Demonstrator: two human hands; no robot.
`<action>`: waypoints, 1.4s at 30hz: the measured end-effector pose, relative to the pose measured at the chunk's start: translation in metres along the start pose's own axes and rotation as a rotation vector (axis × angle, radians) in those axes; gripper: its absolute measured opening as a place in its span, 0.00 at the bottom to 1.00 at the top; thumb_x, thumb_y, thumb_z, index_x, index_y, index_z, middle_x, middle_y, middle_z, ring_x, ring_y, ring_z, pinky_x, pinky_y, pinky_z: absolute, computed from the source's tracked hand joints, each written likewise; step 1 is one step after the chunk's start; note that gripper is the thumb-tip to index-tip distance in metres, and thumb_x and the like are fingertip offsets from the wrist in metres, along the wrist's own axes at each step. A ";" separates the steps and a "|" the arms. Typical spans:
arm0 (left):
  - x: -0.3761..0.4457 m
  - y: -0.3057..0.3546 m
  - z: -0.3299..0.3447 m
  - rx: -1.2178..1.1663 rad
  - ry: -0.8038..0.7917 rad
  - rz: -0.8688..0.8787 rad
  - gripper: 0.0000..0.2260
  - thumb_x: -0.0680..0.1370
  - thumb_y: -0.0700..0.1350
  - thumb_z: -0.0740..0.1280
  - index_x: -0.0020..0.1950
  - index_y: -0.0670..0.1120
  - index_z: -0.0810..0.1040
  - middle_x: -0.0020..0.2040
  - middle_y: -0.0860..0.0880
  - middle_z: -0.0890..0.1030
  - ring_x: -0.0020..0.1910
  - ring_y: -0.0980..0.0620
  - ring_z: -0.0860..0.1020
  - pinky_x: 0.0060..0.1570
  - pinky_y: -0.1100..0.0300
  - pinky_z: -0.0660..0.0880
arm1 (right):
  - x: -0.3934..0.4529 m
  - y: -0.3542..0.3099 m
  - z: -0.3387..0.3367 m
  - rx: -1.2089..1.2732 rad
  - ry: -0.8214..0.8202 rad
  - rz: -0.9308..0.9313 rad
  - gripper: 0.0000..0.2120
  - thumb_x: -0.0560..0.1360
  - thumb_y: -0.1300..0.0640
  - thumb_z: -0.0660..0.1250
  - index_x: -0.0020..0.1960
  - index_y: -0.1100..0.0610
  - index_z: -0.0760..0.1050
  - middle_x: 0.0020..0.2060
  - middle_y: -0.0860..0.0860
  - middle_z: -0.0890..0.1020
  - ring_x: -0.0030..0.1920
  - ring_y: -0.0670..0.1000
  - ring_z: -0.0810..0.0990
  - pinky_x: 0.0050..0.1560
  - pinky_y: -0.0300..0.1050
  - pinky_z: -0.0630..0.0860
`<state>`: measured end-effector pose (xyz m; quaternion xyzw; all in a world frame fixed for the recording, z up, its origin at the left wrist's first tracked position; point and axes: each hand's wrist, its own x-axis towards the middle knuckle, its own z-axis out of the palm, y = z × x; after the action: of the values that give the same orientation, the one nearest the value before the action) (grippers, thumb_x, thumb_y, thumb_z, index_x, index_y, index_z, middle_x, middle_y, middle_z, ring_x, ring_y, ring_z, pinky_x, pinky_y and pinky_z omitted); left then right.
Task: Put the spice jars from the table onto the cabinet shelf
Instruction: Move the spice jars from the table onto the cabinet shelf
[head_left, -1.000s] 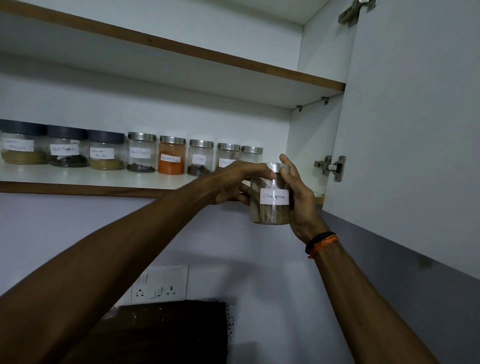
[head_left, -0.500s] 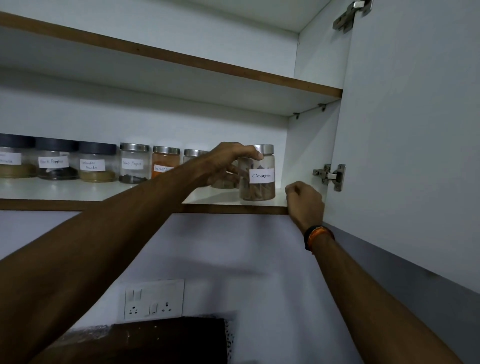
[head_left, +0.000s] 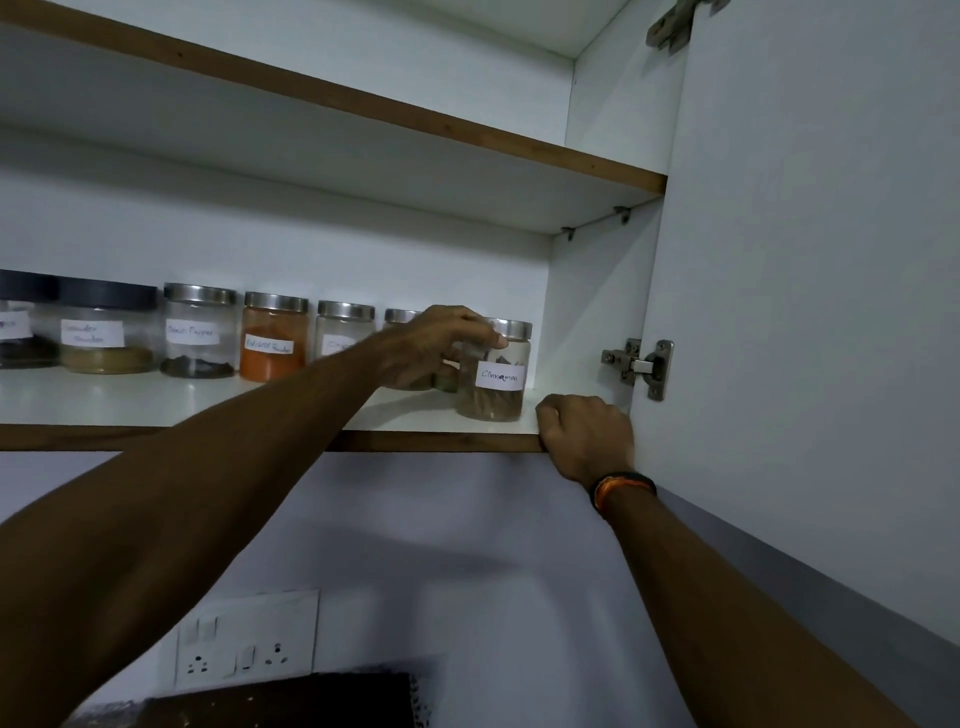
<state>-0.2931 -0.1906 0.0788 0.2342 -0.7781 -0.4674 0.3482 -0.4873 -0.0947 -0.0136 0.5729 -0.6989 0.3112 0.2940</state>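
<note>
The cinnamon jar, clear with a steel lid and a white label, stands on the cabinet shelf at its right end. My left hand reaches over the shelf and grips the jar near its lid. My right hand is curled in a fist against the shelf's front edge, holding nothing. Several other labelled spice jars line the back of the shelf, among them an orange powder jar and a black pepper jar.
The open cabinet door hangs right of my right hand, its hinge at shelf height. An upper shelf runs above. A white switch and socket plate sits on the wall below, above a dark board.
The cinnamon jar went from mid-air below the shelf onto the shelf. My right hand let go of it and dropped to the shelf's front edge; my left hand kept hold.
</note>
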 end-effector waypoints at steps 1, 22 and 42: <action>0.005 -0.001 0.000 0.007 -0.007 0.028 0.16 0.75 0.43 0.73 0.61 0.43 0.76 0.57 0.43 0.81 0.58 0.42 0.80 0.49 0.51 0.80 | 0.000 0.000 0.002 0.006 0.019 -0.001 0.24 0.73 0.46 0.47 0.41 0.55 0.80 0.38 0.52 0.83 0.35 0.53 0.76 0.36 0.44 0.66; 0.110 -0.015 -0.001 0.983 0.121 0.469 0.15 0.77 0.50 0.72 0.60 0.44 0.81 0.55 0.46 0.84 0.52 0.47 0.80 0.50 0.51 0.78 | 0.002 0.004 0.016 0.034 0.185 -0.015 0.21 0.73 0.49 0.50 0.38 0.53 0.80 0.28 0.46 0.74 0.28 0.48 0.70 0.29 0.38 0.55; 0.133 -0.016 0.009 1.139 0.182 0.382 0.10 0.76 0.45 0.72 0.55 0.44 0.76 0.53 0.43 0.82 0.50 0.45 0.78 0.50 0.51 0.75 | 0.001 0.004 0.017 0.065 0.221 -0.057 0.26 0.71 0.45 0.42 0.36 0.52 0.77 0.28 0.46 0.76 0.27 0.47 0.70 0.29 0.37 0.55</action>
<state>-0.3854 -0.2843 0.1044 0.2788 -0.9013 0.1149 0.3108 -0.4925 -0.1079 -0.0244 0.5639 -0.6353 0.3866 0.3591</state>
